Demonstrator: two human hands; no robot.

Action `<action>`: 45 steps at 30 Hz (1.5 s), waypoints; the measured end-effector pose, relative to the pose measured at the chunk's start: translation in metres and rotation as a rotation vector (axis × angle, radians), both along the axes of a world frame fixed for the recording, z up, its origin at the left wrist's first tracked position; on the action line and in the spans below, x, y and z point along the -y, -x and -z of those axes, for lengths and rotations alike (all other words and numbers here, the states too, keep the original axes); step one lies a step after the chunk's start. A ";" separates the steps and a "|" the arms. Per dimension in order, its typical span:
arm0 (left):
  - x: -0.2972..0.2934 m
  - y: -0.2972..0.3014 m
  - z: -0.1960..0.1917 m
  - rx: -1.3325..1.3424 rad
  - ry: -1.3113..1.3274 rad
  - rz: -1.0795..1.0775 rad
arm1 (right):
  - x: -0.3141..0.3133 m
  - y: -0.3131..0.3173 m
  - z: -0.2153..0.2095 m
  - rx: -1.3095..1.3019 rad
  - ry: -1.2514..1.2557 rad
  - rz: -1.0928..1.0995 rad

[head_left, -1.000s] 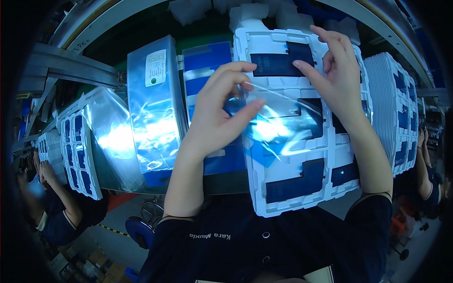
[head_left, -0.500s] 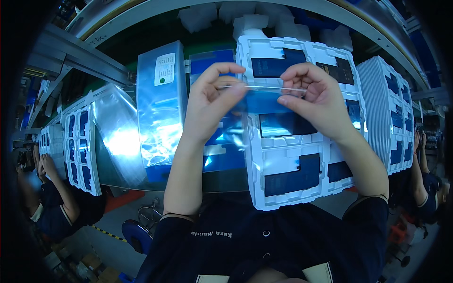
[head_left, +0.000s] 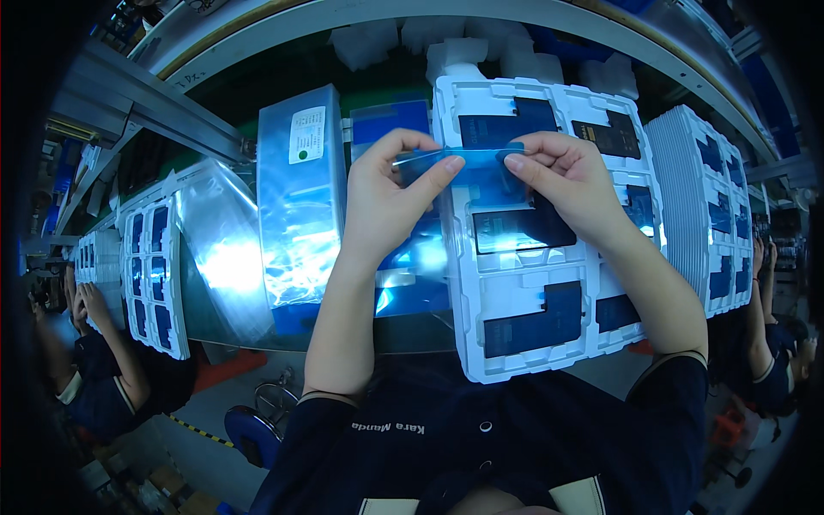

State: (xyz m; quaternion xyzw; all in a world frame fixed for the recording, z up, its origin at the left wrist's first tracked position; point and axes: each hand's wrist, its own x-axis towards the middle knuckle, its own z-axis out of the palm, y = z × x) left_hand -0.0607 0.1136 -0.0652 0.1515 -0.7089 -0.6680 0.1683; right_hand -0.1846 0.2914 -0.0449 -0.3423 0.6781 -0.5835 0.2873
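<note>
Between my hands hangs a clear, bluish plastic film [head_left: 485, 180], its upper edge stretched across. My left hand [head_left: 386, 190] pinches that edge between thumb and forefinger. My right hand [head_left: 568, 178] has the other end under its thumb, fingers curled behind. Below the film lies a white moulded tray [head_left: 525, 279], tilted slightly. Its compartments hold several dark flat L-shaped pieces [head_left: 534, 322] that look like battery packs. Part of the upper pieces shows through the film or is covered by my hands.
Left of the tray lie a blue flat packet [head_left: 390, 124], a long clear-wrapped stack with a label [head_left: 296, 206] and loose clear plastic sheets [head_left: 227, 249]. Stacked white trays [head_left: 678, 197] stand at right. White foam pieces [head_left: 455, 58] line the back. Co-workers [head_left: 103, 360] sit both sides.
The film was nearly edge-on and now shows more of its face. Both thumbs have pressed onto its upper edge, and my right thumb has moved up. The tray's pieces stay put.
</note>
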 end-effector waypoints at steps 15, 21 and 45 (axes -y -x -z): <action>0.027 -0.069 -0.004 0.142 0.321 -0.072 | -0.013 -0.003 -0.017 -0.304 0.192 0.061; 0.161 -0.157 0.032 0.287 0.370 -0.497 | -0.028 0.008 -0.030 -0.199 0.232 0.095; -0.023 0.028 -0.059 0.137 1.096 0.225 | -0.136 0.085 0.020 0.128 0.428 0.662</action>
